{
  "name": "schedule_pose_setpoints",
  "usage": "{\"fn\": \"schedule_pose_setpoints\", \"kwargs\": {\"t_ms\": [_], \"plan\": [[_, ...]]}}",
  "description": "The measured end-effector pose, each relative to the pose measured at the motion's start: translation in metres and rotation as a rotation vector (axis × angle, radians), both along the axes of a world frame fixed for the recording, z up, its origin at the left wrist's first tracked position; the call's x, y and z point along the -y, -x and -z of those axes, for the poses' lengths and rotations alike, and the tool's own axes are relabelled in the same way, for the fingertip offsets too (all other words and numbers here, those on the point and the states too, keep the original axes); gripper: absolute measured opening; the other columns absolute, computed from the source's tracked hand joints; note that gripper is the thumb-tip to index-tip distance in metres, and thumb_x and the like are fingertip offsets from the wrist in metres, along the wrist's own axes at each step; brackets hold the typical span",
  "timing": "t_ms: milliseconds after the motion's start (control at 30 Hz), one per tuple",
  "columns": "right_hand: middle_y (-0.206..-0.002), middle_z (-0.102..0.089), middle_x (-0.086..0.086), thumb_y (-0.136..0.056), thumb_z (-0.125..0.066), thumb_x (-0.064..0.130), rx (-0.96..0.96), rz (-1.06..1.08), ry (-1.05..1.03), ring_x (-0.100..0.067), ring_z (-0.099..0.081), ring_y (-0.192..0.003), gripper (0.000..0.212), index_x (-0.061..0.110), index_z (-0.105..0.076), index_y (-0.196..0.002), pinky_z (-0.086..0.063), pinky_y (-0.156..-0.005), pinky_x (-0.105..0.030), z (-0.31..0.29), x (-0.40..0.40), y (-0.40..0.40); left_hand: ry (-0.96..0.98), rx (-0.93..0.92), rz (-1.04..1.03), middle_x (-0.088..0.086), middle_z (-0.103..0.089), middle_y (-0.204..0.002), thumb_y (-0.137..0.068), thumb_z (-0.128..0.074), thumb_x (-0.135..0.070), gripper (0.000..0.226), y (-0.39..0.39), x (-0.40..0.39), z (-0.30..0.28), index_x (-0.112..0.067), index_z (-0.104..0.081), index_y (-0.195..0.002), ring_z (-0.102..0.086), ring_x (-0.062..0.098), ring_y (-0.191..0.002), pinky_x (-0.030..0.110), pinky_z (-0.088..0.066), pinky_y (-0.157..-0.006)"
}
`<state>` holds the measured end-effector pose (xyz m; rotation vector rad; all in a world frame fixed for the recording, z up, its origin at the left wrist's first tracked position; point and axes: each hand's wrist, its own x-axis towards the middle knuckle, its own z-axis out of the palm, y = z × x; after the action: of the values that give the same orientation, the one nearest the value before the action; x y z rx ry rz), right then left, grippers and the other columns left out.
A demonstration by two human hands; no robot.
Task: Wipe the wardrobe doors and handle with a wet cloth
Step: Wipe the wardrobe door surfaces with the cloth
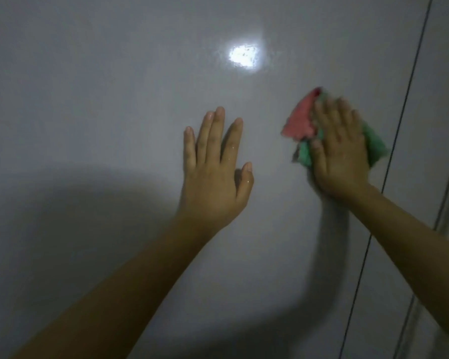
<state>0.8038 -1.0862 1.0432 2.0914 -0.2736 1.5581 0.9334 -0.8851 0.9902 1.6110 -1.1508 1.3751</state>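
While the right hand [340, 154] presses the pink-and-green cloth [302, 120] flat against the wardrobe door [114, 99] with fingers spread, the left hand [213, 174] rests open beside it, and the cloth looks soft, limp and light, best driven by a flat palm.
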Motion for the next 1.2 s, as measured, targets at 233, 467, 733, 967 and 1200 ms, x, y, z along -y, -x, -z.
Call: {"fn": "schedule_pose_setpoints", "kwargs": {"t_ms": [233,467,733,967,1200], "plan": [[-0.158,-0.016,-0.013,-0.102,-0.022,0.031,0.209,-0.072,-0.185,-0.030,-0.010,-0.146,0.055,0.007,-0.017,-0.150,-0.003,-0.120,-0.043,0.041,-0.021,-0.019,-0.043,0.008,0.028,0.017,-0.016,-0.158,-0.093,-0.034,-0.037,0.065,0.038,0.047,0.005,-0.008,-0.025,-0.150,-0.009,0.029,-0.147,0.049,-0.001,-0.118],[-0.158,-0.016,-0.010,-0.100,-0.019,0.035,0.209,-0.002,-0.206,-0.027,-0.011,-0.146,0.057,0.011,-0.013,-0.151,0.000,-0.120,-0.037,0.024,0.081,0.057,-0.063,0.051,0.049,0.018,-0.019,-0.157,-0.093,-0.037,-0.036,0.064,0.057,0.082,0.015,-0.006,-0.028,-0.148,-0.011,0.030,-0.146,0.049,-0.002,-0.119],[-0.156,-0.014,-0.007,-0.103,-0.017,0.034,0.121,-0.053,-0.171,-0.028,-0.008,-0.147,0.053,0.011,-0.010,-0.151,-0.002,-0.119,-0.042,0.108,0.081,0.062,-0.150,0.121,0.011,0.020,-0.019,-0.156,-0.092,-0.035,-0.039,0.066,0.101,0.140,0.035,-0.007,-0.026,-0.149,-0.012,0.032,-0.146,0.052,-0.005,-0.118],[-0.157,-0.019,-0.013,-0.102,-0.022,0.030,0.445,-0.094,-0.452,-0.022,-0.010,-0.146,0.055,0.006,-0.017,-0.151,-0.006,-0.120,-0.042,0.060,0.141,0.108,-0.086,0.195,-0.089,0.019,-0.023,-0.155,-0.096,-0.034,-0.037,0.061,0.097,0.152,0.041,-0.006,-0.030,-0.148,-0.019,0.034,-0.144,0.055,-0.008,-0.117],[-0.155,-0.014,-0.004,-0.104,-0.014,0.038,0.191,-0.059,-0.339,-0.021,-0.005,-0.147,0.053,0.019,-0.004,-0.152,-0.001,-0.120,-0.038,0.186,0.106,0.090,-0.022,0.239,-0.076,0.022,-0.029,-0.151,-0.097,-0.037,-0.034,0.058,0.094,0.156,0.043,-0.003,-0.035,-0.145,-0.024,0.038,-0.142,0.057,-0.011,-0.116]]}}
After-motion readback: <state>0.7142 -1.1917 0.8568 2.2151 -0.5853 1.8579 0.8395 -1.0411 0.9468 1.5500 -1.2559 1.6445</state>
